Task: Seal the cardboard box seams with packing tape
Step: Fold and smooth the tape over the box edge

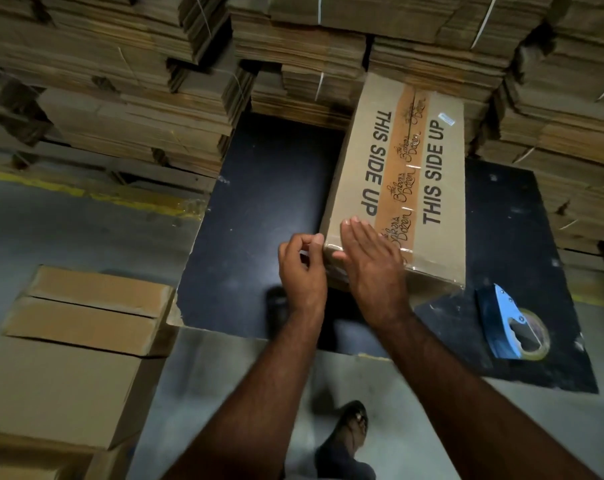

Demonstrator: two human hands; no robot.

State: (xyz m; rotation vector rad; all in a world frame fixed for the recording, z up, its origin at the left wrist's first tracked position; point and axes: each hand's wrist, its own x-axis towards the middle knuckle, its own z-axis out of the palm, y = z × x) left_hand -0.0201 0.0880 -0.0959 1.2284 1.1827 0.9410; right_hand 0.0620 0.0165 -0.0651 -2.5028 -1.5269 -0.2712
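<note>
A cardboard box (446,209) printed "THIS SIDE UP" lies on a black board (276,188). A strip of printed brown tape (402,171) runs down its centre seam, and clear tape covers its near edge. My right hand (373,261) lies flat, fingers straight, pressing on the box's near left corner. My left hand (302,268) is at that same corner, its curled fingers and thumb pinching the tape end at the box's left side. A blue tape dispenser (511,323) with a tape roll lies on the board to the right of the box, out of both hands.
Bundled stacks of flat cardboard (120,81) fill the back and right. Plain cardboard boxes (82,327) stand at the lower left on the grey floor. My sandalled foot (354,427) is below, and a yellow floor line (68,192) runs at the left.
</note>
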